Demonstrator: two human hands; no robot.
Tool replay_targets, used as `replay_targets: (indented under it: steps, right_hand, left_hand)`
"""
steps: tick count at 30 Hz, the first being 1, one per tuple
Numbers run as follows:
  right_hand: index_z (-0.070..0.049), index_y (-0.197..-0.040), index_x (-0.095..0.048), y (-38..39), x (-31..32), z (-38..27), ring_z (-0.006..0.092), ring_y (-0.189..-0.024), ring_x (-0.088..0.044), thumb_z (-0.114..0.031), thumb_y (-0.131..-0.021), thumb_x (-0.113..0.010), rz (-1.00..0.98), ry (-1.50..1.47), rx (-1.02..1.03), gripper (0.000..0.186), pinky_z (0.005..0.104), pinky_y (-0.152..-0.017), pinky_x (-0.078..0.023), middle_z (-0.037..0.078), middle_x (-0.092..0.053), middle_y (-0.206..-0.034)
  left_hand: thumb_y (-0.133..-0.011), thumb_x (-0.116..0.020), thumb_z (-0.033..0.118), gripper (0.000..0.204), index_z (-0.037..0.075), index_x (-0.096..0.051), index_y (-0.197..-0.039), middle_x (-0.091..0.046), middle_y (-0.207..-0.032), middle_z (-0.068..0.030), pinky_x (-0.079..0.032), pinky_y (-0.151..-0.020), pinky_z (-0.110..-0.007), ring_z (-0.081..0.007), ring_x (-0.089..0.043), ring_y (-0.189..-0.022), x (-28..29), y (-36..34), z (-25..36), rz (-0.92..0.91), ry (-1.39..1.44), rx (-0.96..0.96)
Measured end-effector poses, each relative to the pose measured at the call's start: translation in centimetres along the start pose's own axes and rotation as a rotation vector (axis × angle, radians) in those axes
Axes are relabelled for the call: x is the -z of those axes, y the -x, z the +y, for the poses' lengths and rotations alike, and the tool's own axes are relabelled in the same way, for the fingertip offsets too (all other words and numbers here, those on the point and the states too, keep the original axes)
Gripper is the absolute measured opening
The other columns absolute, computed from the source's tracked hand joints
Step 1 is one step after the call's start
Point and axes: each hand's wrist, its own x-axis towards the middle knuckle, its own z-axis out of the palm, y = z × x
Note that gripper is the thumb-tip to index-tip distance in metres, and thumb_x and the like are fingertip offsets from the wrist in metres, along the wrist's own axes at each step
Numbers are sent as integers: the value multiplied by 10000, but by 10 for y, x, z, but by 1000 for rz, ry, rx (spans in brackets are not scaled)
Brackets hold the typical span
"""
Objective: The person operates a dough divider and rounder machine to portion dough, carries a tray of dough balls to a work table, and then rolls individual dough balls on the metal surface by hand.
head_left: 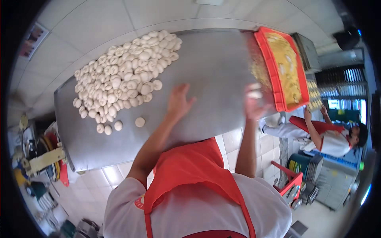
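Just beyond your right hand [253,104] the orange crate [282,71] sits tilted at the tabletop's [214,67] far right corner, holding a yellowish, floury layer with a few pale dough pieces. That hand's grip is blurred, curled on 1 pale dough piece [254,94] as far as you can tell. Your left hand [179,102] lies flat on the steel, fingers spread, holding nothing. The bare stretch between and beyond both hands is open room. Left of your left hand the heap of dough rounds [123,75] fills that side, 3 strays [118,126] near the front edge. Another person [329,137] works to your right, past the tabletop's edge.
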Motion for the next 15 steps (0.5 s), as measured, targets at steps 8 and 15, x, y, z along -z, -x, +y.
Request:
replay_targets:
  steps: [8,15]
  right_hand:
    - [-7,-1318,-501,-134,61,-49,265,-1123,-594,-318,-1012,-527,318,1112,186,437,453,-1038,-469,169,-612,-1196]
    - [-92,-1205,-644,-71,173,292,268,-904,-628,-242,-891,-693,-470,2375,-386,352,389,-819,-520,119,-630,-1016]
  left_hand:
    - [-824,-704,219,327,118,-648,-1130,-624,-1058,-97,-394,-968,-504,-304,-522,-1134,41,-12,-114,151,-462,42]
    - [-826,-677,100,211,58,-715,-1029,-631,-991,-149,-508,-774,-434,-343,-610,-922,12,124,-44,131,113,86]
